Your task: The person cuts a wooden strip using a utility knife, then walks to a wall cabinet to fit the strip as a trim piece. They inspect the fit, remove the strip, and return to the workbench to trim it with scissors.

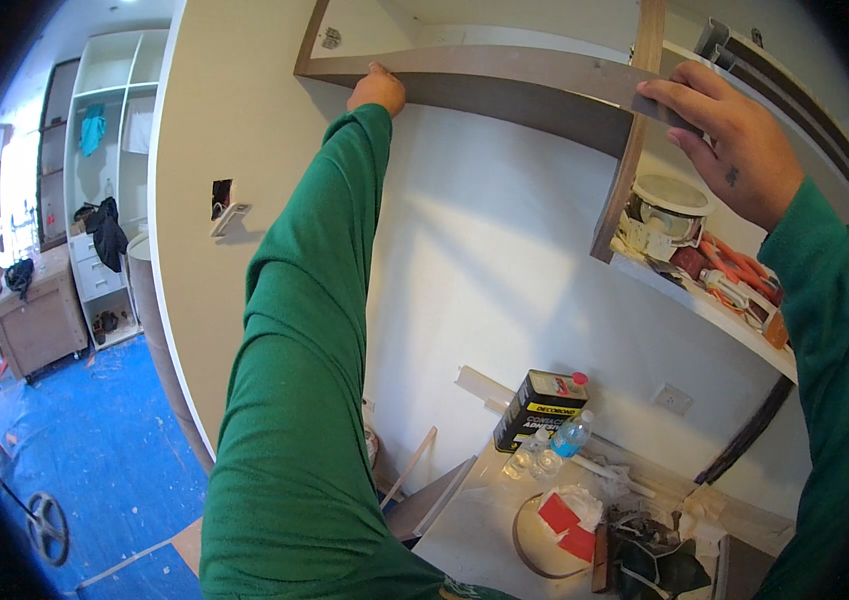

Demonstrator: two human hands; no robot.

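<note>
A long, thin wood-toned edging strip (505,68) runs along the front lower edge of the wall cabinet (515,22). Its right end sticks out past the cabinet's upright brown panel (621,185). My right hand (740,135) pinches that end, fingers over its face and thumb below. Toward the left end, my left hand (377,92) is closed at the strip, thumb pressed on its face; the other fingers are mostly hidden. Both arms are raised in green sleeves.
Below stands a cluttered worktop (465,530) with an adhesive can (542,408), plastic bottles (573,434) and red pieces (560,515). A shelf (720,310) at right holds a round tub (672,195) and orange tools. Blue sheeting (135,430) covers the floor at left.
</note>
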